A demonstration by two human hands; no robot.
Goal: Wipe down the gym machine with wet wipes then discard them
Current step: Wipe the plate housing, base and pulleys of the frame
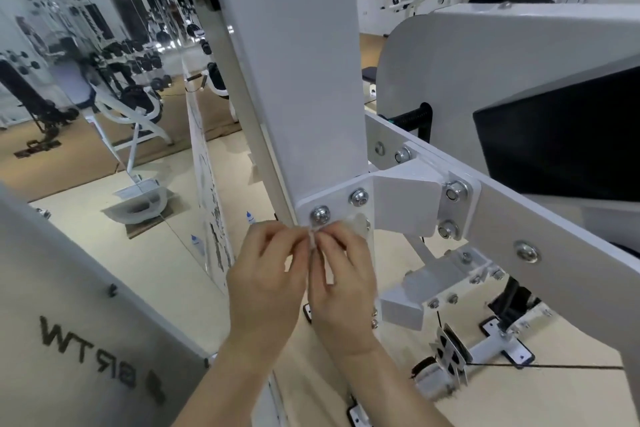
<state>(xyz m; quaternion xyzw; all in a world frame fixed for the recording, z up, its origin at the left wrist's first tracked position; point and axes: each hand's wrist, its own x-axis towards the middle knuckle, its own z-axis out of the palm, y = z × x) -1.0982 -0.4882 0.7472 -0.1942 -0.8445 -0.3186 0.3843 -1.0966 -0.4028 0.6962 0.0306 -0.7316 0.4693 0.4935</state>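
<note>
White and limp, the wet wipe (pixel 312 242) is pinched between the left hand (pixel 266 274) and right hand (pixel 341 276) just before the bolted bracket (pixel 337 200) of the gym machine (pixel 294 80) (thin, damp, probably easy to tear), so gripping its edges lightly seems wisest.

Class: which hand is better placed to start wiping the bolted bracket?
Right, probably: the right hand pinches the wipe just before the bracket; the left hand, also pinching it, sits off to the side.
</note>
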